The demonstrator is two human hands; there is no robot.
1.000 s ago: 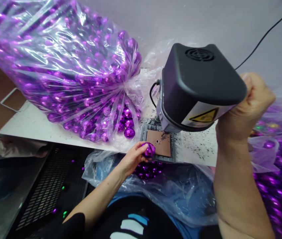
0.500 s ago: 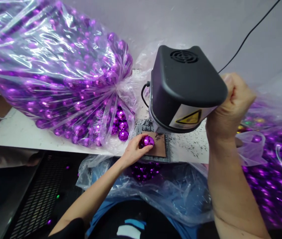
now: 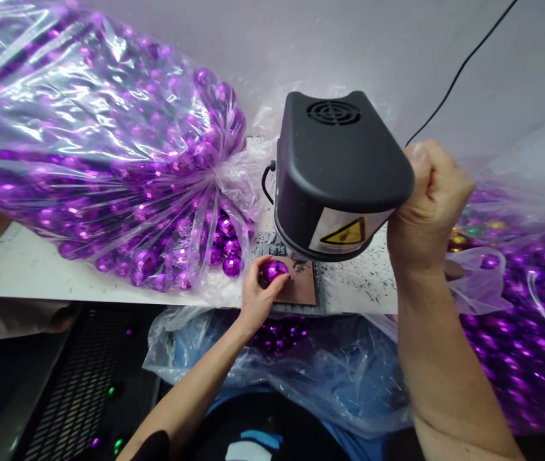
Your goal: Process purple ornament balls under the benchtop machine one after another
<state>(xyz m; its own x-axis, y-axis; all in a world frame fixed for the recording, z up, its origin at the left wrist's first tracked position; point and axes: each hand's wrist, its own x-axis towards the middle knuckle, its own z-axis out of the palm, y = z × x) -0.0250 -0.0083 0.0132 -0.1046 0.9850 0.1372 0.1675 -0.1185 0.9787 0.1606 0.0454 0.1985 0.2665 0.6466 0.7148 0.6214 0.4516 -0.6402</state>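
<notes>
Thumb and fingers of my left hand (image 3: 257,291) are closed around a shiny purple faceted ball (image 3: 276,272). The ball is at the left side of a brown pad (image 3: 301,288), under the front edge of a black machine housing (image 3: 342,160). My right hand (image 3: 428,198) is in a fist at the housing's right side. Whatever it grips is hidden behind the hand and housing. Several loose purple balls (image 3: 231,266) lie left of my left hand, at the mouth of a clear bag.
A large clear bag of purple balls (image 3: 109,160) fills the left side of the white table (image 3: 22,269). More bagged purple balls (image 3: 536,346) are at the right. Clear plastic with purple balls (image 3: 279,336) spreads below the table edge. A black cable (image 3: 459,70) runs up the wall.
The view has shifted, so the machine and my right hand appear farther left. My left hand stays on the ball, its fingers more upright, and the ball sits slightly farther left on the pad.
</notes>
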